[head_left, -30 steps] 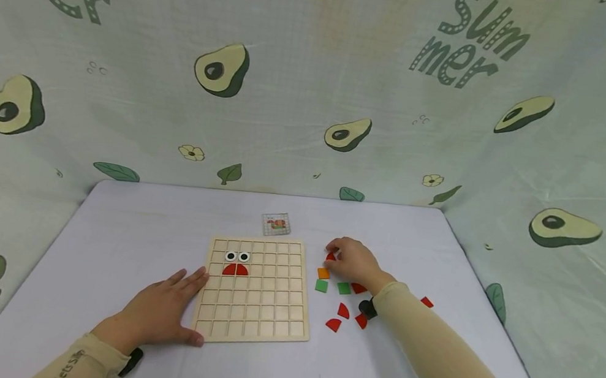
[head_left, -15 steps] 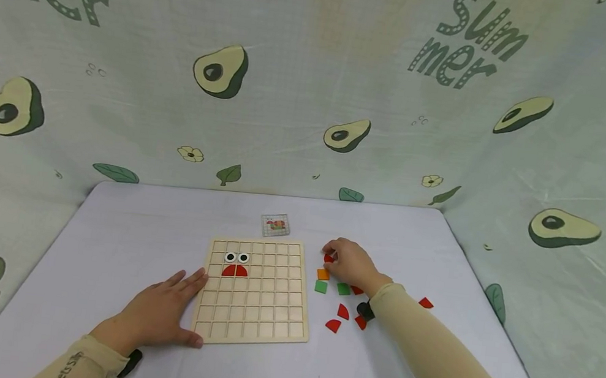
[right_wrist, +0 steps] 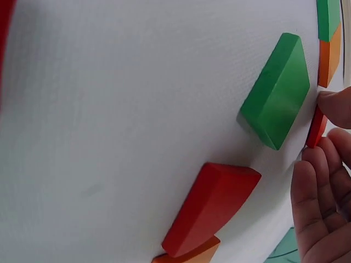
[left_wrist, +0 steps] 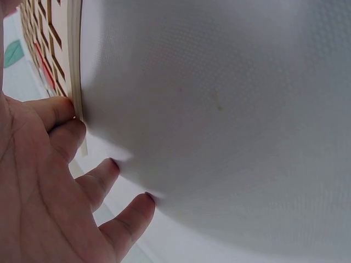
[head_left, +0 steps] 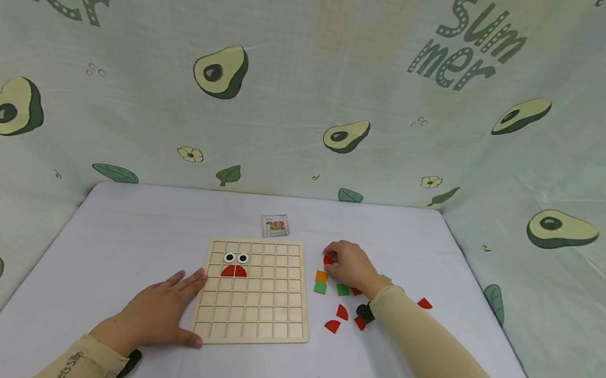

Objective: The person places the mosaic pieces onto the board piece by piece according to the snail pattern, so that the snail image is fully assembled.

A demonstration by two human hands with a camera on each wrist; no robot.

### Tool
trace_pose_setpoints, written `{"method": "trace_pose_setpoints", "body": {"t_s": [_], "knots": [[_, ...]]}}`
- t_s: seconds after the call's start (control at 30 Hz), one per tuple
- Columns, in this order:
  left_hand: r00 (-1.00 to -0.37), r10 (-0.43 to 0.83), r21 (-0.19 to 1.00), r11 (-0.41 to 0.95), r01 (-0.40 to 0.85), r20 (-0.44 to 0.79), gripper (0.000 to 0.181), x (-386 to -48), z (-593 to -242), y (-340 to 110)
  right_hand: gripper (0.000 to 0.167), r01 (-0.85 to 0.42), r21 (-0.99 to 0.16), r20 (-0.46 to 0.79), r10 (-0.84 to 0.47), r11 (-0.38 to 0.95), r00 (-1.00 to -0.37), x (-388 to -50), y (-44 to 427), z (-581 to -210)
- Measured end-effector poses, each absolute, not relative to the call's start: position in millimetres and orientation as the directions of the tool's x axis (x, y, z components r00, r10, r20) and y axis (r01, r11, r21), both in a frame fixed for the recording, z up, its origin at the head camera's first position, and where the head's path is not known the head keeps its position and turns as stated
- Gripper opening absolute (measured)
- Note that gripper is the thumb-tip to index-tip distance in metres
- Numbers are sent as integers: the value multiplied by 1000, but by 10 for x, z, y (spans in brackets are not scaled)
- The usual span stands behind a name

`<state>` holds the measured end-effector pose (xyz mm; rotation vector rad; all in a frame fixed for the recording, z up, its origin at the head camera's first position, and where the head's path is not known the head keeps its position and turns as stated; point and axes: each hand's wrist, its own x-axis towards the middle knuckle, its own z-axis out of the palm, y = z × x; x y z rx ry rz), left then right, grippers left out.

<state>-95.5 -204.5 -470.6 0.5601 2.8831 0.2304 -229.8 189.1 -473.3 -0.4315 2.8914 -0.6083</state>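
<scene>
My left hand (head_left: 159, 312) lies with spread fingers against the left edge of a wooden grid board (head_left: 259, 314). In the left wrist view, fingertips of the left hand (left_wrist: 49, 170) touch the board's side (left_wrist: 75, 60). Two eye discs (head_left: 236, 258) sit in the board's upper left cells, above two red quarter-circle pieces (head_left: 234, 271). Right of the board, my right hand (head_left: 351, 266) pinches a red quarter-circle piece (head_left: 328, 259) between thumb and fingers, low at the tabletop. The right wrist view shows that red piece (right_wrist: 317, 127) partly hidden by the fingers.
An orange square (head_left: 321, 276) and a green square (head_left: 320, 287) lie just below the right hand. Several red quarter pieces (head_left: 332, 326) and another green piece (head_left: 343, 290) are scattered nearby. A small picture card (head_left: 274, 225) lies behind the board.
My right hand has shifted slightly toward the board's side and nearer me, still pinching the red piece. A green piece now shows behind the right wrist. The left hand stays put.
</scene>
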Motion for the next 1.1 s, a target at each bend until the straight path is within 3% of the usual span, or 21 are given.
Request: {"method": "trace_pose_setpoints", "body": {"t_s": [0.6,1.1], "knots": [[-902,401,185,910,371,-161,124,-953,-4693,-2040,29,-199,-530,-82,-283,824,-955,-2257,1818,-4690],[-901,409,171,908,383,-148,123,-956,-4707,-2056,28,-412,-528,-25,-499,742,-866,-2162,1079,-4629]]}}
